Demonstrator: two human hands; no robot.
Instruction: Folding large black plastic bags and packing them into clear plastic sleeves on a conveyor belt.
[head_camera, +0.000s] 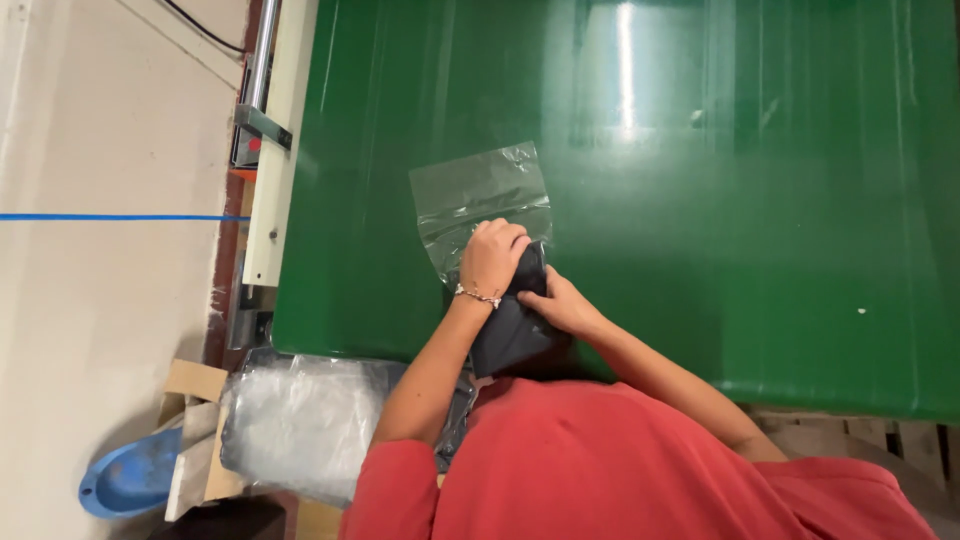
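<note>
Gripping one dark cloth, two hands: left hand, right hand.

The folded dark fabric piece is partly covered by the left hand and right hand, and its near end disappears behind the red-sleeved torso. The clear plastic bag's near edge is hidden under the left hand. The blue plastic tray at near left sits partly behind pale wooden boards.

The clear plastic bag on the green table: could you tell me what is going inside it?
A dark folded cloth enters the clear plastic bag, with the left hand at its mouth. How far in is hidden.
</note>
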